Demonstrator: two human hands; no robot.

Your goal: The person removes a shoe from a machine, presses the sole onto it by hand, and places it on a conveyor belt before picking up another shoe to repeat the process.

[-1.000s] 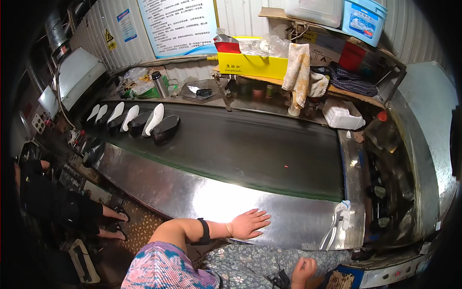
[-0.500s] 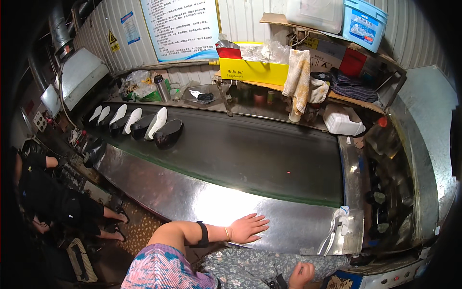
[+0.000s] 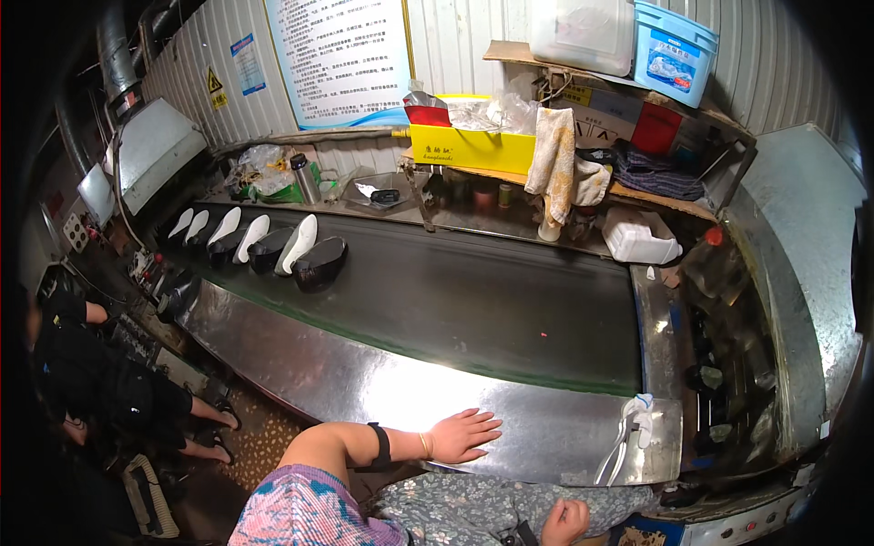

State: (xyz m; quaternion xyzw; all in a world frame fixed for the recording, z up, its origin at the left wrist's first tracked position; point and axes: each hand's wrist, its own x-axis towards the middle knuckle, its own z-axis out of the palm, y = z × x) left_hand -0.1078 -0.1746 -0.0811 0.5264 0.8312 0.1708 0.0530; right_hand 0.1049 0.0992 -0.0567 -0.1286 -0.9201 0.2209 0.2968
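My left hand (image 3: 462, 437) lies flat, fingers spread, on the shiny metal ledge (image 3: 364, 378) in front of a dark conveyor belt (image 3: 473, 309). It holds nothing. Lower down, my right hand (image 3: 565, 521) rests over the floral cloth on my lap, its fingers curled in, with nothing visible in them. At the far left of the belt stands a row of black shoe pieces (image 3: 320, 266) and white sole-shaped pieces (image 3: 299, 244), several of each, away from both hands. A white item with strap-like strands (image 3: 639, 423) lies on the ledge's right end.
Behind the belt are a steel flask (image 3: 305, 178), a yellow box (image 3: 473, 148), a hanging stained towel (image 3: 552, 164) and a white plastic container (image 3: 641, 235). A blue bucket (image 3: 675, 55) stands on the upper shelf. At left, a person in black (image 3: 100, 364) stands near machinery.
The view has shifted slightly, so the wall and shelf sit a little lower and further left. Both hands keep their poses, and the shoe pieces stay in place on the belt.
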